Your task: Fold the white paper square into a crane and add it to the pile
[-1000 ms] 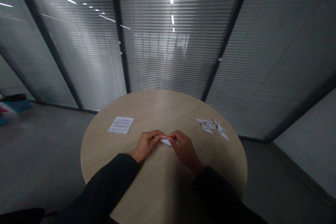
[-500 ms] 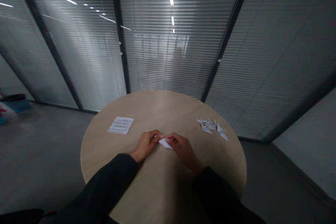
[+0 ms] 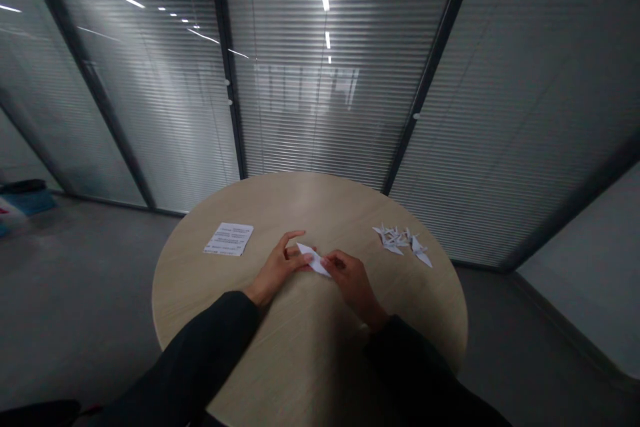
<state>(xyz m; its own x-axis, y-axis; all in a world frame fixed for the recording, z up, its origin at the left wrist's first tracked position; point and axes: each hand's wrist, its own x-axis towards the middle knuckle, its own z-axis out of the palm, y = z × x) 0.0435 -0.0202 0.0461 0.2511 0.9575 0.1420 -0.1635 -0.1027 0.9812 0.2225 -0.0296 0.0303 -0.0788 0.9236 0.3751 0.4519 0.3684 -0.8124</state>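
A small folded piece of white paper (image 3: 317, 263) is between my hands near the middle of the round table. My left hand (image 3: 277, 269) has its index finger stretched out past the paper, while its thumb and other fingers hold the paper's left part. The right end of the paper is pinched between the thumb and fingers of my right hand (image 3: 351, 280). The fingertips partly hide both ends of it.
The round wooden table (image 3: 280, 367) carries a stack of printed paper squares (image 3: 229, 239) at the left. Several folded paper cranes (image 3: 393, 237) lie in a cluster at the right. Behind the table stands a glass wall with blinds (image 3: 320, 140).
My left index finger has lifted and stretched away from the paper. The paper is turned and shows more of a long, narrow face, still between both hands.
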